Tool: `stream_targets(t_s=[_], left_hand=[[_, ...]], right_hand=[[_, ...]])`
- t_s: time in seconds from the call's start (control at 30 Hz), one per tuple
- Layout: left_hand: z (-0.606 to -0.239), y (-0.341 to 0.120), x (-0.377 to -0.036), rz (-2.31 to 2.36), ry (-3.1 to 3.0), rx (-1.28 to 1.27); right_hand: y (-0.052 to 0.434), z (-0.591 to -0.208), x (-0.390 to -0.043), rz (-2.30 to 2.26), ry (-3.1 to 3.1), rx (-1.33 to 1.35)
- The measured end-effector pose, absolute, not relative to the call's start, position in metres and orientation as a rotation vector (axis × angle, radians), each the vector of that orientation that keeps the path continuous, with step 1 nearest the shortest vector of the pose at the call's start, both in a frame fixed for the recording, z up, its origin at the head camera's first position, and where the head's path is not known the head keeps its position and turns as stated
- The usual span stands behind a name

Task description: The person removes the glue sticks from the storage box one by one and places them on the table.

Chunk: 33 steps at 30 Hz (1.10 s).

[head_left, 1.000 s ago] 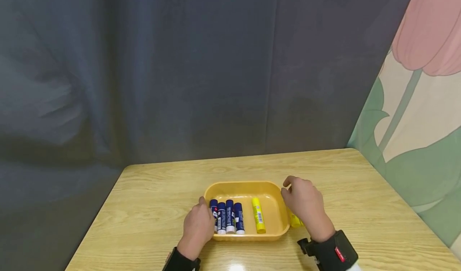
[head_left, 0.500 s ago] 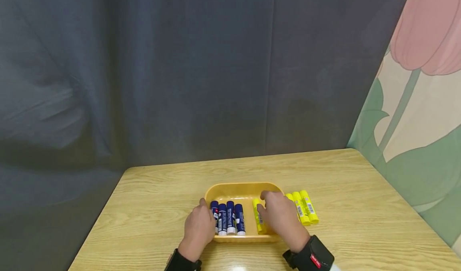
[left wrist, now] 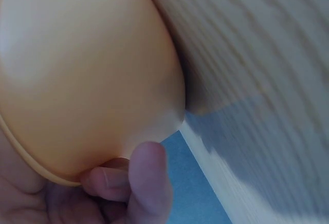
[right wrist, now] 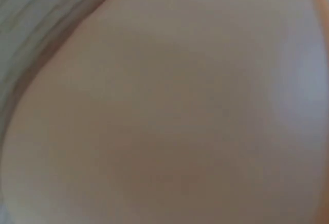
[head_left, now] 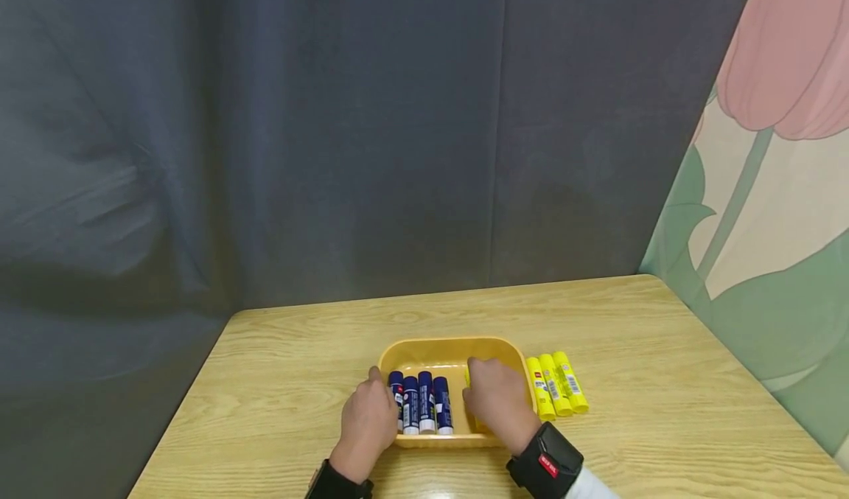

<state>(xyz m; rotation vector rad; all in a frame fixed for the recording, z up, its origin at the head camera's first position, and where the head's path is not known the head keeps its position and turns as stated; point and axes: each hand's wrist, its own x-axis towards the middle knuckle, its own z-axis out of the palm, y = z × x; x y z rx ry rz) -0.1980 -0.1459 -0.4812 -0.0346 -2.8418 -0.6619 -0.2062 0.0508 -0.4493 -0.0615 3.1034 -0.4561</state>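
On the pale wood-grain worktop (head_left: 298, 410), 3 yellow cylindrical glue sticks (head_left: 555, 386) lie side by side, just right of the right hand (head_left: 497, 399) and outside the tray wall. Inside, 4 dark-blue cylindrical glue sticks with white ends (head_left: 426, 403) lie in a row between both hands' fingers. A dark blue-grey curtain (head_left: 371, 138) hangs beyond.

The left wrist view shows what the head view hides: the left hand (head_left: 368, 414) has its fingers bent at the tray's rim, gripping it. The right wrist view gives mostly blurred tray wall — no fingers there.

The yellow-orange rounded plastic tray (head_left: 451, 343) sits between the hands. Beneath the right fingers lies a single yellow cylindrical glue stick (head_left: 479, 425), mostly covered — how far those fingers are closed, or whether they hold it, I cannot tell.
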Motion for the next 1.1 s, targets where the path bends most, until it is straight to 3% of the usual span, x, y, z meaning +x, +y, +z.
stream_targets(t_s=[1.1], left_hand=[[-0.482, -0.146, -0.197, -0.651, -2.830, -0.050]], right_hand=[[0.049, -0.461, -0.228, -0.394, 3.062, 0.008]])
